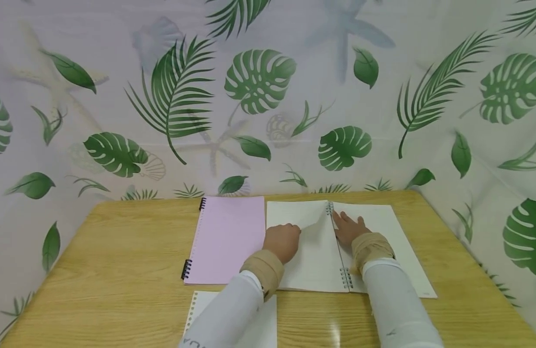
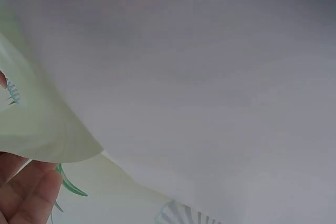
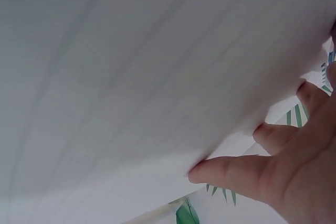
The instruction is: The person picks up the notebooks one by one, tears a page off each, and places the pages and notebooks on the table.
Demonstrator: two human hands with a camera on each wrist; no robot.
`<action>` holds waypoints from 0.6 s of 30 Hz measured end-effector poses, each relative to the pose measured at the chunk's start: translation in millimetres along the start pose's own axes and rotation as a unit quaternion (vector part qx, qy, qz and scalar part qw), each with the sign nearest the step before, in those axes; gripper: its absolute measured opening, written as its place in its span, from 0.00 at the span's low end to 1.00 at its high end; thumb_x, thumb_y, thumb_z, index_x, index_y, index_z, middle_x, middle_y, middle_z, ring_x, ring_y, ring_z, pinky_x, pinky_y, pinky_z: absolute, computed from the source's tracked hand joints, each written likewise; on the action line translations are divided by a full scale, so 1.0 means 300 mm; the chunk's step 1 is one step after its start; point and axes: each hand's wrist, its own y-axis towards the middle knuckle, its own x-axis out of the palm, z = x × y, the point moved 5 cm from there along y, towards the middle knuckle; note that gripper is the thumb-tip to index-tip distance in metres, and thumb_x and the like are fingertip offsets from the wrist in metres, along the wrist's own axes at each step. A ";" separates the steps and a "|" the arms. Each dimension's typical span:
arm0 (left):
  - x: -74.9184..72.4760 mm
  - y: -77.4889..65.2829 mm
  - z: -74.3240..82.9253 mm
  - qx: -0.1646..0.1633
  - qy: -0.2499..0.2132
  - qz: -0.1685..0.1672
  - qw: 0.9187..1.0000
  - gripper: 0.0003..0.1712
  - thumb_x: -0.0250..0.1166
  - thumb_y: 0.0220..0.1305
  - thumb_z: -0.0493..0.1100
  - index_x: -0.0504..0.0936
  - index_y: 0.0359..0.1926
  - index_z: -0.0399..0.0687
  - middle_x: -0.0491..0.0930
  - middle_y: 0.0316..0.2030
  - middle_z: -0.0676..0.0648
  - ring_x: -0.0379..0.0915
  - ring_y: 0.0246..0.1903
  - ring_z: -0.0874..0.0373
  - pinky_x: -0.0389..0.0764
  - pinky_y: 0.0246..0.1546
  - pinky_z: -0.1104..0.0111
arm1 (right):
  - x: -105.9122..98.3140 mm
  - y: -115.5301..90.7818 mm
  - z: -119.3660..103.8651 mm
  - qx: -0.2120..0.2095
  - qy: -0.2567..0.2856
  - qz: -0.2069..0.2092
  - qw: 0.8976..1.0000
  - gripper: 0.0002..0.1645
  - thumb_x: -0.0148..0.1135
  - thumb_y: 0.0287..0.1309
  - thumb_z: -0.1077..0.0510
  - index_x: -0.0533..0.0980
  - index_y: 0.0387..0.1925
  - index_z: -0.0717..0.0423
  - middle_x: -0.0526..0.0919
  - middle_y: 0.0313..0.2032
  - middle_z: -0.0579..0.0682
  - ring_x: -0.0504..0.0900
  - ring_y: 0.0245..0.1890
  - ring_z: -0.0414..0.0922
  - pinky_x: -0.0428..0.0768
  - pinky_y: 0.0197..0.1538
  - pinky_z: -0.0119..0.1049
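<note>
An open spiral notebook [image 1: 311, 270] with white pages lies on the table, its metal coils [image 1: 346, 278] running down the middle. My left hand [image 1: 282, 241], fingers curled, pinches the edge of a notebook page [image 1: 315, 223] over the left side; that page is lifted and bowed toward the coils. In the left wrist view, the fingers [image 2: 39, 187] are at the page's edge, and white paper fills most of the picture. My right hand [image 1: 349, 229] rests with spread fingers on the right-hand page [image 1: 402, 256], close beside the coils. Its fingertips [image 3: 199, 174] touch the paper in the right wrist view.
A pink notebook [image 1: 233, 232] with black binding lies left of the open one. A loose white sheet with punched holes [image 1: 268, 324] lies at the front, partly under my left forearm. The wooden table [image 1: 120, 270] meets a leaf-patterned cloth [image 1: 294, 159] at the back.
</note>
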 end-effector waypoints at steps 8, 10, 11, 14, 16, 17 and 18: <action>-0.064 -0.055 0.040 0.023 0.005 0.016 1.000 0.15 0.51 0.68 0.47 0.83 0.32 0.52 0.83 0.26 0.54 0.78 0.22 0.63 0.76 0.17 0.69 | 0.016 0.006 -0.012 -0.046 -0.090 0.022 0.995 0.32 0.36 0.68 0.54 0.49 0.69 0.66 0.50 0.70 0.63 0.46 0.71 0.60 0.45 0.65 0.69; -0.087 -0.063 0.033 0.017 -0.022 0.038 0.999 0.17 0.49 0.69 0.49 0.82 0.31 0.51 0.83 0.25 0.54 0.79 0.22 0.63 0.77 0.17 0.69 | 0.022 0.008 -0.009 -0.059 -0.123 0.022 0.990 0.31 0.37 0.68 0.56 0.52 0.68 0.65 0.50 0.70 0.62 0.47 0.71 0.60 0.47 0.64 0.71; -0.096 -0.065 0.024 0.008 -0.046 0.044 0.998 0.17 0.49 0.69 0.49 0.83 0.34 0.51 0.85 0.28 0.54 0.80 0.25 0.62 0.78 0.20 0.69 | 0.023 0.009 -0.009 -0.065 -0.133 0.020 0.989 0.30 0.38 0.67 0.56 0.53 0.67 0.65 0.51 0.70 0.62 0.47 0.71 0.61 0.47 0.63 0.71; -0.097 -0.066 -0.019 -0.035 -0.156 0.034 0.987 0.19 0.51 0.68 0.52 0.78 0.50 0.46 0.84 0.41 0.48 0.82 0.39 0.57 0.82 0.35 0.66 | 0.017 -0.003 0.004 -0.062 -0.093 0.011 0.994 0.33 0.38 0.68 0.53 0.51 0.68 0.67 0.47 0.70 0.66 0.44 0.70 0.63 0.44 0.65 0.69; -0.077 -0.063 -0.052 -0.076 -0.219 0.014 0.973 0.25 0.57 0.64 0.51 0.72 0.57 0.43 0.81 0.49 0.44 0.79 0.48 0.52 0.80 0.45 0.62 | -0.005 -0.038 0.016 -0.053 -0.034 -0.005 0.998 0.35 0.38 0.68 0.51 0.47 0.68 0.67 0.41 0.69 0.71 0.38 0.70 0.67 0.39 0.66 0.68; -0.062 -0.061 -0.071 -0.098 -0.232 0.002 0.968 0.28 0.59 0.62 0.51 0.71 0.59 0.43 0.79 0.52 0.43 0.77 0.50 0.49 0.78 0.48 0.59 | -0.023 -0.064 0.019 -0.049 0.004 -0.016 0.999 0.37 0.39 0.67 0.50 0.45 0.69 0.67 0.38 0.68 0.73 0.35 0.69 0.69 0.38 0.66 0.68; -0.047 -0.060 -0.089 -0.115 -0.235 -0.007 0.965 0.28 0.61 0.60 0.49 0.71 0.59 0.42 0.79 0.51 0.42 0.77 0.50 0.48 0.78 0.48 0.57 | -0.042 -0.095 0.021 -0.044 0.038 -0.030 0.998 0.39 0.41 0.66 0.49 0.43 0.69 0.68 0.35 0.68 0.75 0.33 0.67 0.73 0.36 0.66 0.68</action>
